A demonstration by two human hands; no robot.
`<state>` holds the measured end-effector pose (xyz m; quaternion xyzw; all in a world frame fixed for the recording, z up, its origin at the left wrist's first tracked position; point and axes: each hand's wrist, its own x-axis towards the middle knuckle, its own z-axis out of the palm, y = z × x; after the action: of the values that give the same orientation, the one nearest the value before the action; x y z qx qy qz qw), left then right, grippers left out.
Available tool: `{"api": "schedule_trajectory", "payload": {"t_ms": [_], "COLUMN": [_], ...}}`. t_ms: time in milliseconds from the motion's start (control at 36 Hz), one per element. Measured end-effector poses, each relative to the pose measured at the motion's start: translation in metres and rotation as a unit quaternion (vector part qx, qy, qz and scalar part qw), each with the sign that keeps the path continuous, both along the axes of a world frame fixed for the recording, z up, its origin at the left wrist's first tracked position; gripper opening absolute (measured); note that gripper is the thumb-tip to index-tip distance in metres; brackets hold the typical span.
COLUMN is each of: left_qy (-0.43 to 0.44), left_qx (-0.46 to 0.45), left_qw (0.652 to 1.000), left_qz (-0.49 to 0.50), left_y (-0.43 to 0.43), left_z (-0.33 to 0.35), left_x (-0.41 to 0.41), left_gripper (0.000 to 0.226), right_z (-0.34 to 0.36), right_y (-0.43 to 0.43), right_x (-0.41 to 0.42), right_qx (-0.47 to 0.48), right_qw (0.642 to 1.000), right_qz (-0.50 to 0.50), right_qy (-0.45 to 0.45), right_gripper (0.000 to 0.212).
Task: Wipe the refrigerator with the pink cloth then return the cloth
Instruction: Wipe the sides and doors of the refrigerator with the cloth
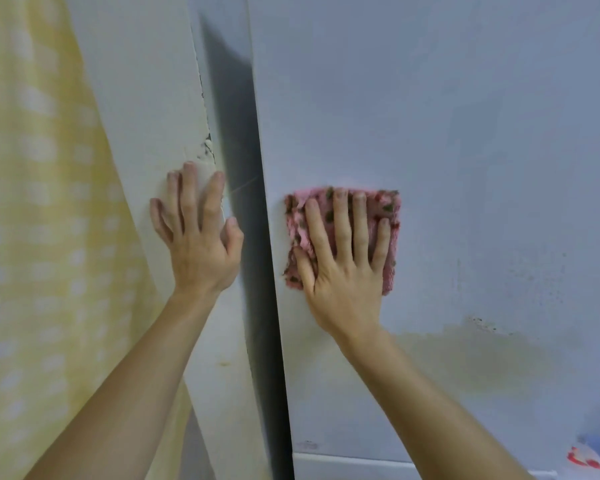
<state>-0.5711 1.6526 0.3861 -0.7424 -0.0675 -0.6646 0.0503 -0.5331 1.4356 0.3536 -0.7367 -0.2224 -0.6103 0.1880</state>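
A: Up comes the left forearm [129,393] from the bottom edge, left hand [198,237] flat, palm forward, fingers [189,199] straight, a little spread.
B: Its thumb [234,233] sits out to the right, slightly bent. Other side?
A: The right forearm [440,403] angles up, right hand [343,271] pressing palm-first, 4 fingers straight, pointing up.
B: 2 hands side by side, not touching, left slightly higher.

Cloth [390,206] flat on refrigerator [465,133] — wall [146,116] left, curtain [32,202] beyond.
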Motion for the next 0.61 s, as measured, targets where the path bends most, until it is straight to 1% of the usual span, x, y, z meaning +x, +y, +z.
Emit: {"api": "schedule_trajectory", "payload": {"t_ms": [83,167,278,361,444,556,611], "left_qy": [-0.007,-0.013,-0.02,-0.025,-0.028,-0.032,-0.032], "left_qx": [0.001,0.006,0.011,0.014,0.021,0.023,0.019], "left_qw": [1.0,1.0,1.0,0.999,0.999,0.999,0.999], "left_qz": [-0.013,-0.013,-0.016,-0.018,-0.013,-0.014,-0.019], "left_y": [0.002,0.003,0.004,0.005,0.007,0.007,0.005], "left_z": [-0.001,-0.001,-0.001,-0.002,-0.002,0.0,-0.001], "left_x": [0.004,0.006,0.006,0.006,0.006,0.008,0.007], "left_gripper": [0.056,0.057,0.057,0.058,0.061,0.06,0.059], "right_z": [-0.042,-0.05,-0.032,0.002,0.028,0.027,0.018], "right_y": [0.002,0.003,0.006,0.012,0.022,0.031,0.032], "right_x": [-0.002,0.0,-0.001,-0.001,-0.002,-0.003,-0.003], "right_qx": [-0.054,-0.069,-0.062,-0.037,-0.007,0.019,0.018], "right_qw": [0.998,0.997,0.998,0.999,1.0,0.999,0.999], "right_qz": [0.001,-0.01,-0.008,0.004,-0.005,-0.029,-0.025], "right_qy": [0.016,0.03,0.03,0.004,-0.004,-0.02,-0.021], "right_gripper": [0.062,0.063,0.067,0.068,0.068,0.064,0.061]}}
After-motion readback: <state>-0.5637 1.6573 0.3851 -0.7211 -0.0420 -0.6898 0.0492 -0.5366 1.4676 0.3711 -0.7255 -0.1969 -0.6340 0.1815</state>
